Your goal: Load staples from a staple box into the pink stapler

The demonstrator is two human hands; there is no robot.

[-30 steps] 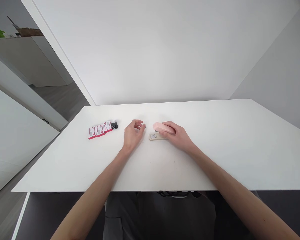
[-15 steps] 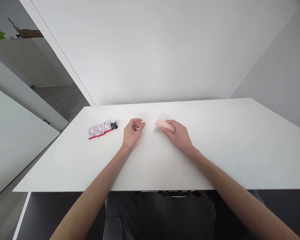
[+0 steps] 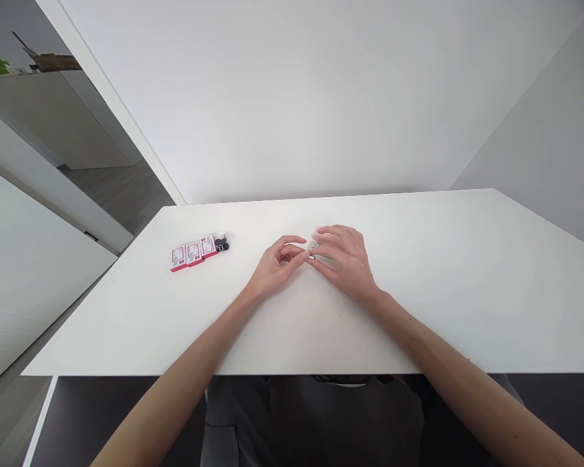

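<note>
My left hand (image 3: 278, 264) is over the middle of the table, its thumb and forefinger pinched on one end of a small silvery piece (image 3: 311, 257), too small to name for certain. My right hand (image 3: 346, 261) meets it from the other side, thumb and a fingertip closed on the same piece. Behind the right fingers lies what looks like a small stapler (image 3: 316, 234) with a pink top and a pale, patterned base. Most of it is hidden by that hand.
Three red-and-white boxes (image 3: 193, 253) lie in an overlapping row at the left, beside a small black and silver item (image 3: 221, 243). The white table (image 3: 433, 259) meets a white wall behind. Its front edge runs close to my lap.
My left hand has moved right, bringing the small piece to my right hand. The right hand has let go of the pink stapler and now pinches the small piece.
</note>
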